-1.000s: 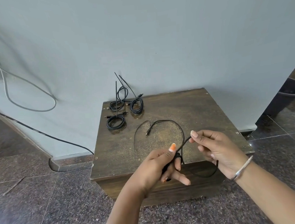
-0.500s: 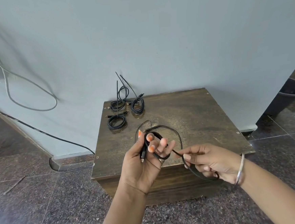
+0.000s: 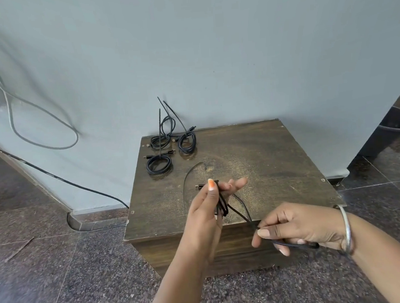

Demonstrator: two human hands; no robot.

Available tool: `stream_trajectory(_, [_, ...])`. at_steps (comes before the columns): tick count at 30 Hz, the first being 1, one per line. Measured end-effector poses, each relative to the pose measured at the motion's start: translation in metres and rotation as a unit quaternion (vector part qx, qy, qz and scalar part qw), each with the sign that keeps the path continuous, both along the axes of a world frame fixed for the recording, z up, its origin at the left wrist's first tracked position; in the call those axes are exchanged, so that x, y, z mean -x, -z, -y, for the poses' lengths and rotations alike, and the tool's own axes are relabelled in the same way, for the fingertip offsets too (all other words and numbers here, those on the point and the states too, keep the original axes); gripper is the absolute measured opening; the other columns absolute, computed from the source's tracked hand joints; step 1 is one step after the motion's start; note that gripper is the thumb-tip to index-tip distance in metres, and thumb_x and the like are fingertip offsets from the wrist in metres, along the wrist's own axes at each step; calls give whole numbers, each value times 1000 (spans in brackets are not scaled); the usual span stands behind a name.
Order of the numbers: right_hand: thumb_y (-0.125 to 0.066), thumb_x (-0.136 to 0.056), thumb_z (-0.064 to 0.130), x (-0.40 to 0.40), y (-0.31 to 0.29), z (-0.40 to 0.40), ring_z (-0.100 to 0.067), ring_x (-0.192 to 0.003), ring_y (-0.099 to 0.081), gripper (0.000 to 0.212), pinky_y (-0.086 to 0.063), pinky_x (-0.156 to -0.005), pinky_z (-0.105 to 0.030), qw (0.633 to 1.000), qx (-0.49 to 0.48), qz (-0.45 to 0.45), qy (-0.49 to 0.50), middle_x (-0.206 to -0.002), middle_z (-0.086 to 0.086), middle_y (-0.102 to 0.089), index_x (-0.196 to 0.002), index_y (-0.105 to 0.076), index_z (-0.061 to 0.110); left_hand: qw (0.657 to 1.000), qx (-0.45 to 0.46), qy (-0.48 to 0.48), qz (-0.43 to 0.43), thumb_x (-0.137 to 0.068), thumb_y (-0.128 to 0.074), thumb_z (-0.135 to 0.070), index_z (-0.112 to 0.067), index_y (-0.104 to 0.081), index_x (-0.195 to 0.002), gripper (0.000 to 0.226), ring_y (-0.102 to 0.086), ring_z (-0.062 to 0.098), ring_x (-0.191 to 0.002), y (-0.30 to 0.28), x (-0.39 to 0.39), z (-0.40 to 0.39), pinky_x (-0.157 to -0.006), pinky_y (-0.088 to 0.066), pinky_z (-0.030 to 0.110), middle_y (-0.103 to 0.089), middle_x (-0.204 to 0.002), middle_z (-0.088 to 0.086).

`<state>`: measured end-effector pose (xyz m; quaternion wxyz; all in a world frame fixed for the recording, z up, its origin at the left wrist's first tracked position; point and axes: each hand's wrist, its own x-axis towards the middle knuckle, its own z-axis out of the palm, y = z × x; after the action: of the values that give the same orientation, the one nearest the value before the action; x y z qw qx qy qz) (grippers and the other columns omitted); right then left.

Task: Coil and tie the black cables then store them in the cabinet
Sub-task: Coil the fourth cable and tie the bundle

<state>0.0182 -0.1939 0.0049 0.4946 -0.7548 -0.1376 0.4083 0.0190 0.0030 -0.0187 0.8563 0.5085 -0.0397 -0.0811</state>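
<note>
A thin black cable (image 3: 238,213) runs between both hands above the front of the dark wooden cabinet (image 3: 266,160). My left hand (image 3: 208,205) holds a few loops of it wound around the fingers, thumb pressed on top. My right hand (image 3: 296,230), near the cabinet's front edge, pinches the same cable lower down; a length of it passes under the palm. A loose stretch of the cable lies curved on the cabinet top behind my left hand. Three coiled, tied black cables (image 3: 159,164) (image 3: 187,141) (image 3: 161,141) rest at the cabinet's back left corner, tie ends sticking up.
The cabinet stands against a pale grey wall. A grey cord (image 3: 38,121) and a black cord (image 3: 60,179) hang along the wall at left and trail onto the speckled stone floor. A dark bin (image 3: 397,121) sits at far right.
My left hand has turned, wrapping another loop around its fingers. My right hand slid down and right along the cable. The loose loop on the cabinet top has shrunk.
</note>
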Motion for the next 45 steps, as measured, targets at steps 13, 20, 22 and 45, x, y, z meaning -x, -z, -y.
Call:
stream_trajectory(13, [-63, -89, 34, 9, 2, -13, 0, -41, -51, 21, -36, -40, -9, 981, 29, -126, -142, -66, 7, -70, -91, -70, 14, 997, 31, -6, -73, -103, -30, -23, -7, -56, -84, 36, -69, 38, -91, 3, -5, -7, -89, -44, 35, -42, -42, 4])
stream_trajectory(20, [-50, -85, 61, 9, -1, -13, 1, -44, -58, 49, -35, -40, -8, 971, 0, -162, -174, -62, 9, -70, -79, -69, 17, 985, 120, -50, -116, -99, -34, -19, -10, -63, -66, 45, -60, 28, -50, 0, -10, -25, -97, -45, 46, -26, -36, -2])
stream_trajectory(22, [-43, -80, 72, 7, -1, -8, 1, -40, -55, 63, -35, -38, -8, 978, -24, -154, -139, -60, 7, -68, -78, -70, 14, 985, 121, -50, -111, -98, -35, -19, -9, -62, -66, 43, -55, 26, -47, 0, -10, -28, -96, -47, 46, -25, -36, -2])
stream_trajectory(45, [-42, -77, 73, -7, -3, 16, -17, -25, -17, 86, -16, -33, -21, 862, -425, -256, -102, -33, -10, -44, -89, -69, -8, 982, 134, -52, -123, -96, -40, -17, -8, -61, -66, 38, -48, 21, -43, -6, -9, -33, -90, -50, 45, -26, -36, -2])
